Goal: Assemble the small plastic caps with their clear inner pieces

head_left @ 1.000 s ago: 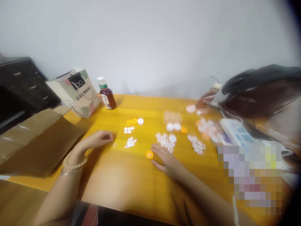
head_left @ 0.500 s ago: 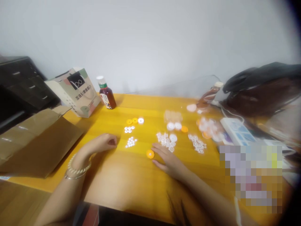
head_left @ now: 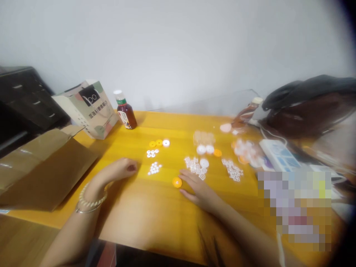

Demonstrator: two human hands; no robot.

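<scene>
My left hand rests on the yellow table, its fingers curled in loosely; whether anything is inside them is hidden. Just right of it lie several tiny white round pieces. My right hand lies flat with fingers stretched out, touching nothing I can see. An orange disc sits at its fingertips on the left. White lattice pieces and a white disc lie just beyond that hand.
A brown cardboard box lies at the left, a paper gift bag and a dark drink bottle stand behind. More orange and white discs, lattice pieces, a power strip and a dark bag are at the right.
My left hand has slid a little to the right, toward the tiny white pieces. My right hand and the orange disc have stayed in place.
</scene>
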